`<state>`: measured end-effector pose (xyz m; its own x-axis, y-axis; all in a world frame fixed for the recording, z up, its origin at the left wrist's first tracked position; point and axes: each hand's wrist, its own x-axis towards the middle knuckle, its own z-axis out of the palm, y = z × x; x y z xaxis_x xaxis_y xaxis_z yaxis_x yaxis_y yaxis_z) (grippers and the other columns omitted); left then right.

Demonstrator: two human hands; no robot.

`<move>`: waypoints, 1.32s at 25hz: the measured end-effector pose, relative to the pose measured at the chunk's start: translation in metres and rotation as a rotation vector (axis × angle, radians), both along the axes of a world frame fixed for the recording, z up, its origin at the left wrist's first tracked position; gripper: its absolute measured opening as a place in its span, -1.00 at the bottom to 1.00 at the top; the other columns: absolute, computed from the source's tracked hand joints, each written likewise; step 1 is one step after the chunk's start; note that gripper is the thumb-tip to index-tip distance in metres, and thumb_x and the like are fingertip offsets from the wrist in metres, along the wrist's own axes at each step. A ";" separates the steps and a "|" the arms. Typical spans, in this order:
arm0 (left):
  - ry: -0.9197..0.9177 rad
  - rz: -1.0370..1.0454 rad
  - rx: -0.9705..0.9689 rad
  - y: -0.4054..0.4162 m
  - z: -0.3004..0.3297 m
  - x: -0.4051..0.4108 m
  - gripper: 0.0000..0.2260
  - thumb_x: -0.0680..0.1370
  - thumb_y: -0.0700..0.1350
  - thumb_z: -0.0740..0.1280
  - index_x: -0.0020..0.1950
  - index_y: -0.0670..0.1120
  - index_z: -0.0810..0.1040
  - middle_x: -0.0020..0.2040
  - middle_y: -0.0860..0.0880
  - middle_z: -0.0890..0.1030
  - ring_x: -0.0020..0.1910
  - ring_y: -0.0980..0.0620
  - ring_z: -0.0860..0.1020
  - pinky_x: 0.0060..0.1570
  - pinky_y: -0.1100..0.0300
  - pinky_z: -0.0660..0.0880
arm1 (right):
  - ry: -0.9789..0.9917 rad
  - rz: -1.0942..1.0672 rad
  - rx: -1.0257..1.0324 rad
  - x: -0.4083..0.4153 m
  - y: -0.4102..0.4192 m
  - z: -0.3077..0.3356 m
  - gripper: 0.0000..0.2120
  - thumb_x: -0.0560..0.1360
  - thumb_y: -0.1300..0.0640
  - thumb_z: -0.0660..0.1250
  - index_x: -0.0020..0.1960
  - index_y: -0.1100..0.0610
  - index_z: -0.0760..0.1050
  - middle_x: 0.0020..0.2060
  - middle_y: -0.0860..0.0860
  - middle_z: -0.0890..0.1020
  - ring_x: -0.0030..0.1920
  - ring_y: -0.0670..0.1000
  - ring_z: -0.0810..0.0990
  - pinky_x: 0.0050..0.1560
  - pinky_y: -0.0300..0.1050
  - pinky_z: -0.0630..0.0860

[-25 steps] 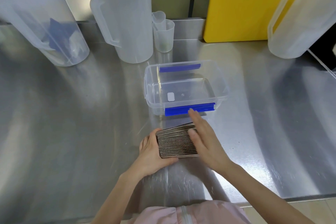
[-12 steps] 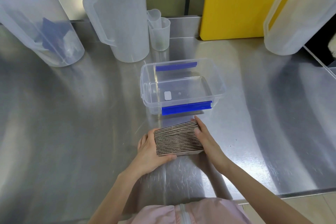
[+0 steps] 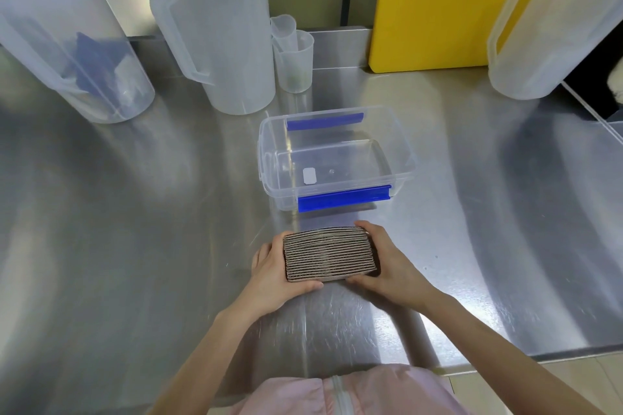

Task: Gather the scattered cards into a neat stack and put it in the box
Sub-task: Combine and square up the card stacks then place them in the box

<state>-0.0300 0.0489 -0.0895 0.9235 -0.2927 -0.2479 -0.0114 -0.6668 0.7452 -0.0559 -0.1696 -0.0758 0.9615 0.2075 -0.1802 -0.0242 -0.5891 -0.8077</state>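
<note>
A thick stack of brown cardboard cards (image 3: 328, 253) stands on edge on the steel table, gathered into one block. My left hand (image 3: 274, 271) clasps its left end, thumb along the near side. My right hand (image 3: 389, 263) clasps its right end, fingers wrapped around the far corner. Just beyond the stack stands a clear plastic box (image 3: 403, 158) with blue clips; it is open, with only a small white label on its floor.
Two large translucent jugs (image 3: 215, 30) (image 3: 64, 44) and two small measuring cups (image 3: 295, 57) stand at the back left. A yellow board (image 3: 435, 7) leans on the wall and another jug (image 3: 546, 37) sits at the back right. The table's front edge (image 3: 539, 355) runs near my body.
My right hand slid off the top of the stack to its right end and now grips it. The cards are squared into a tighter block between both hands.
</note>
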 end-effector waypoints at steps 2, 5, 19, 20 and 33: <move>-0.001 -0.023 0.003 0.001 0.003 0.001 -0.26 0.19 0.16 0.49 0.24 0.07 0.20 0.07 0.17 0.31 0.18 0.14 0.22 0.25 0.18 0.12 | -0.007 0.027 -0.035 0.003 0.000 0.003 -0.28 0.28 -0.03 0.46 0.28 -0.18 0.09 0.18 -0.11 0.37 0.11 -0.13 0.46 0.15 -0.22 0.44; 0.058 -0.033 -0.128 0.002 0.018 0.002 -0.39 0.16 0.13 0.51 0.04 0.23 0.22 0.02 0.31 0.37 0.11 0.26 0.38 0.13 0.37 0.31 | 0.032 0.055 -0.052 0.007 -0.001 0.013 -0.23 0.27 -0.03 0.48 0.33 -0.02 0.13 0.21 -0.07 0.38 0.16 -0.08 0.45 0.15 -0.26 0.41; 0.136 -0.084 -0.354 0.007 0.081 0.026 -0.35 0.12 0.08 0.51 0.15 0.17 0.33 0.08 0.23 0.53 0.02 0.44 0.47 -0.09 0.59 0.35 | 0.013 0.439 -0.329 0.051 0.030 0.096 -0.17 0.34 -0.13 0.38 0.44 -0.05 -0.03 0.27 -0.03 0.34 0.16 -0.07 0.35 0.16 -0.20 0.34; 0.138 -0.071 -0.369 0.008 0.085 0.030 -0.33 0.11 0.10 0.50 0.17 0.15 0.34 0.09 0.22 0.54 0.03 0.42 0.49 -0.08 0.57 0.37 | 0.021 0.436 -0.300 0.056 0.030 0.098 -0.21 0.34 -0.11 0.38 0.43 -0.05 0.02 0.25 -0.04 0.35 0.15 -0.08 0.37 0.14 -0.21 0.35; 0.047 0.551 -0.552 0.015 0.077 0.127 -0.67 0.56 0.02 0.11 0.32 0.06 0.36 0.28 0.08 0.46 0.28 0.13 0.40 0.28 0.23 0.24 | 0.393 -0.293 0.483 0.162 0.054 0.095 -0.52 0.43 -0.01 0.31 0.28 0.13 0.34 0.12 0.10 0.59 0.09 0.12 0.59 0.18 0.16 0.51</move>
<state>0.0969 0.0637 -0.0129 0.9636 0.1126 -0.2427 0.2540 -0.0998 0.9620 0.1064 -0.1153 0.0194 0.8726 0.0933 -0.4795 -0.4722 -0.0899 -0.8769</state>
